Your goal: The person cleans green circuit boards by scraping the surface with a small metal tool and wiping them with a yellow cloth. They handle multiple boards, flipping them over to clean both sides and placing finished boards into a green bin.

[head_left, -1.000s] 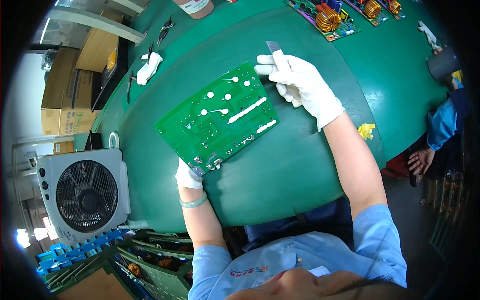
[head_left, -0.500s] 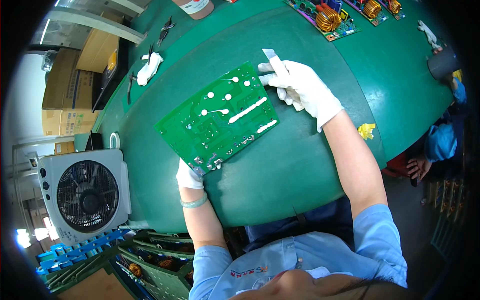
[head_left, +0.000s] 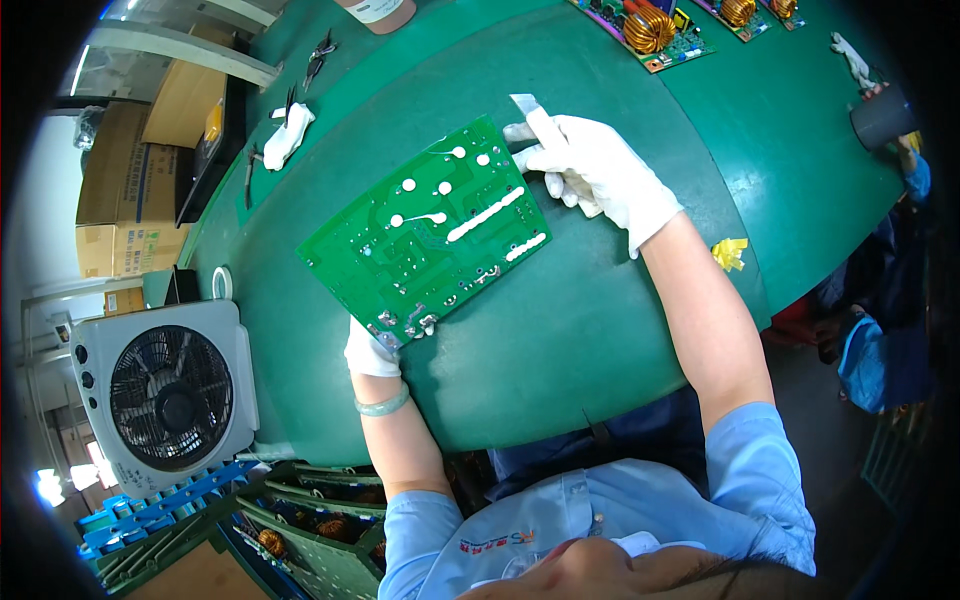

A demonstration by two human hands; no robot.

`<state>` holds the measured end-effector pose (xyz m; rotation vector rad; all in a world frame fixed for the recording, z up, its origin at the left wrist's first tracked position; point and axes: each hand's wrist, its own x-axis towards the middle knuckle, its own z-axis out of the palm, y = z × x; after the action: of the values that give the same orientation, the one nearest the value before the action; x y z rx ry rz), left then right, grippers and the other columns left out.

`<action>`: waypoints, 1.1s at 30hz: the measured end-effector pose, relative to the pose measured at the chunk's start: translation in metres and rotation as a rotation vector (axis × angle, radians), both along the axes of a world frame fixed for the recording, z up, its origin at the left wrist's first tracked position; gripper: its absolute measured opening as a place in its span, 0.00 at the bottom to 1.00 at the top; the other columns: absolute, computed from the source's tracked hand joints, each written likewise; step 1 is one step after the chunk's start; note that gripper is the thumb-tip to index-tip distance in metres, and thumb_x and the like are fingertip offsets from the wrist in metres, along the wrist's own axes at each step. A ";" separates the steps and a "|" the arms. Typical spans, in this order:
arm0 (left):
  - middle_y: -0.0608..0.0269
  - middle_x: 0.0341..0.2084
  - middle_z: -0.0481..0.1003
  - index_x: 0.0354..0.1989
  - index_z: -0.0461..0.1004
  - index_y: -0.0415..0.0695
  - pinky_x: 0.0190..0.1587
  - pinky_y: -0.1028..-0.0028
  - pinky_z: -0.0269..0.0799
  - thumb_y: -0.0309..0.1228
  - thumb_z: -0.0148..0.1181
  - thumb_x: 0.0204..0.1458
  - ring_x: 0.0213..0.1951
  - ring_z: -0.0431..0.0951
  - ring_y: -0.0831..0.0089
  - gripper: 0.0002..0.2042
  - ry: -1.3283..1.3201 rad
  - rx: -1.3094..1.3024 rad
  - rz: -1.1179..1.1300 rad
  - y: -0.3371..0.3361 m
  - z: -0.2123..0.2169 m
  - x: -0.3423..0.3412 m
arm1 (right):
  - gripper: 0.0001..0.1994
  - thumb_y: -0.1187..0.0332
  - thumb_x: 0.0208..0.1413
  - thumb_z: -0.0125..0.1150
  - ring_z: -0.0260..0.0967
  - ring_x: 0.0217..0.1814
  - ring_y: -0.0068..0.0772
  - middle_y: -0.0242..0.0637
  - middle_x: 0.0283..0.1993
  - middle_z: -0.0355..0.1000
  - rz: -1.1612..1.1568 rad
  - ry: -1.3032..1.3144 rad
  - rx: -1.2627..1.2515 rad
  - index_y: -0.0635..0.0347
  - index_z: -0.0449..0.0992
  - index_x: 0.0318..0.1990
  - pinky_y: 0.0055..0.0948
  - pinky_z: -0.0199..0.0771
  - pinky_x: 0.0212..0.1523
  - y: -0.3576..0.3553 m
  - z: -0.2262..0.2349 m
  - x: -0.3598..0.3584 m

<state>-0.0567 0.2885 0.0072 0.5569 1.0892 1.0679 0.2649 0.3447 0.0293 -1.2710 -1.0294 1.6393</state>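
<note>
A green circuit board (head_left: 400, 255) is held tilted above the table, its soldered underside facing up with white sealant dots and two white bead lines. My gloved left hand (head_left: 371, 352) grips it at its near left corner; the fingers are hidden beneath the board. At the board's far right corner is my gloved right hand (head_left: 600, 175), closed around a flat white strip (head_left: 541, 124) with a paler tip that points up and left. Its fingertips are close to the board's edge; I cannot tell whether they touch it.
The green table (head_left: 540, 370) bears pliers (head_left: 319, 58), a white cloth (head_left: 289, 136), a tub (head_left: 380, 12), boards with copper coils (head_left: 648, 32) and a yellow scrap (head_left: 729, 253). A fan (head_left: 172, 395) stands left, racked boards (head_left: 310, 515) below it. A co-worker's hand holds a dark cup (head_left: 882, 118).
The board and both my hands have shifted slightly left, the grip unchanged. At the right edge, another person's arm and hand have moved.
</note>
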 end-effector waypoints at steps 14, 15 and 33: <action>0.56 0.40 0.77 0.48 0.73 0.38 0.36 0.68 0.76 0.33 0.53 0.61 0.36 0.77 0.66 0.13 0.012 0.009 0.025 0.001 -0.002 -0.003 | 0.28 0.45 0.62 0.55 0.58 0.19 0.14 0.28 0.24 0.69 -0.002 0.013 0.022 0.61 0.77 0.55 0.17 0.48 0.13 -0.001 0.000 0.002; 0.56 0.40 0.77 0.48 0.73 0.38 0.37 0.68 0.76 0.33 0.53 0.61 0.36 0.77 0.67 0.12 0.011 0.012 0.033 0.000 -0.003 -0.003 | 0.28 0.45 0.62 0.55 0.58 0.19 0.14 0.28 0.25 0.71 -0.005 0.029 0.030 0.61 0.77 0.55 0.17 0.49 0.13 -0.002 0.000 0.002; 0.57 0.39 0.77 0.46 0.74 0.37 0.40 0.70 0.76 0.31 0.54 0.60 0.36 0.76 0.69 0.11 0.304 0.379 0.369 -0.016 -0.015 -0.031 | 0.24 0.64 0.57 0.62 0.67 0.25 0.15 0.33 0.44 0.79 -0.070 0.374 0.086 0.67 0.70 0.59 0.15 0.63 0.20 -0.005 0.001 0.004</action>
<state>-0.0872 0.2723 -0.0076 0.8618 1.2938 1.5660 0.2686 0.3400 0.0307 -0.8891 -0.8057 1.6784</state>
